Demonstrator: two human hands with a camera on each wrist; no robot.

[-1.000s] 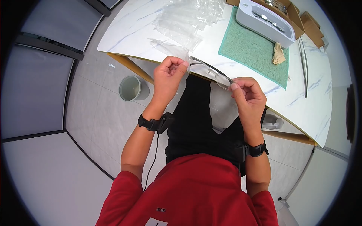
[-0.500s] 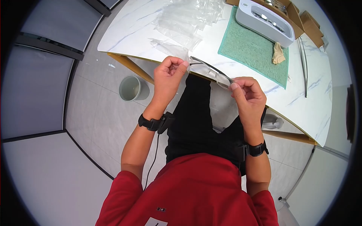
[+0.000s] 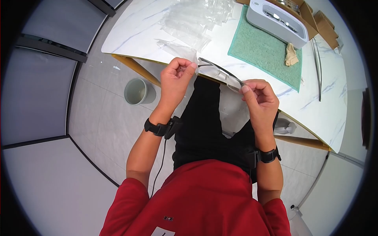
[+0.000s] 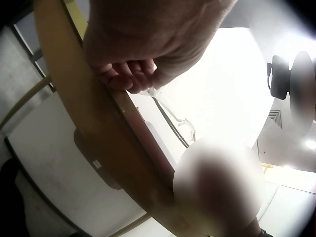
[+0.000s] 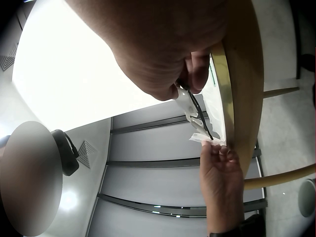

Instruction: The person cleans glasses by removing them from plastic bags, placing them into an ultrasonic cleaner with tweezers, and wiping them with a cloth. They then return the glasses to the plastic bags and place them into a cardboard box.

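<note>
A pair of glasses [image 3: 223, 73] with dark temples and clear lenses is held over the table's front edge. My right hand [image 3: 260, 103] pinches its right end between thumb and fingers. My left hand [image 3: 176, 83] pinches a clear plastic bag [image 3: 178, 50] at its edge, beside the temple tips; whether the tips lie inside the bag I cannot tell. In the right wrist view the glasses [image 5: 198, 111] hang between my right hand [image 5: 165, 49] and my left hand [image 5: 222, 180]. The left wrist view shows my left hand [image 4: 148, 44] with curled fingers at the bag.
Clear bags [image 3: 193, 23] lie on the white table [image 3: 136, 29]. A green cloth [image 3: 256, 55] holds a white cleaner tub [image 3: 275, 29] with glasses inside and a beige cloth [image 3: 291, 55]. Cardboard boxes [image 3: 326, 29] stand behind, dark strips [image 3: 318, 72] lie right, and a bin [image 3: 136, 92] stands on the floor.
</note>
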